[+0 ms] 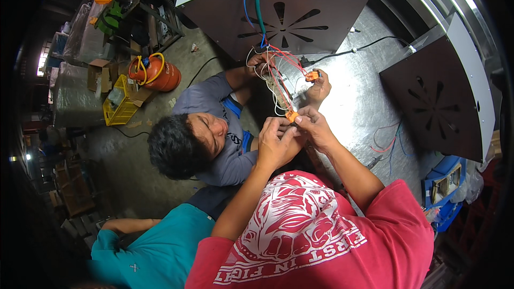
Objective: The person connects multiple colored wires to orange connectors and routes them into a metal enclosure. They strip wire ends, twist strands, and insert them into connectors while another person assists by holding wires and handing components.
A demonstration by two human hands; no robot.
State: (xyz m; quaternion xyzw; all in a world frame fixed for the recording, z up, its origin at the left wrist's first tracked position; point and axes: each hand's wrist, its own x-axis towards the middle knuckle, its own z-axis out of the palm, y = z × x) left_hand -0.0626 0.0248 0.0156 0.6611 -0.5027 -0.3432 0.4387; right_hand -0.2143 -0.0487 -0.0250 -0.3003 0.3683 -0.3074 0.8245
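My left hand (274, 140) and my right hand (317, 127) meet near the middle, their fingers pinching a small orange-and-dark electrical part (292, 115) between them. Red wires (285, 92) run up from it toward the large cabinet. Just above my fingers, a co-worker's hand (318, 90) grips a second orange part (312, 76) with red wires on it. The same co-worker's other hand (259, 64) is among white wires (277, 99). My fingertips partly cover the part I hold, so its exact kind cannot be made out.
A dark-faced cabinet (230, 18) with petal-shaped vents stands ahead; a similar one (439, 91) is at the right. Both are by the shiny metal tabletop (353, 96). The co-worker (214, 123) crouches close on my left, beside a teal-shirted person (160, 246). An orange gas cylinder (163, 76) stands farther left.
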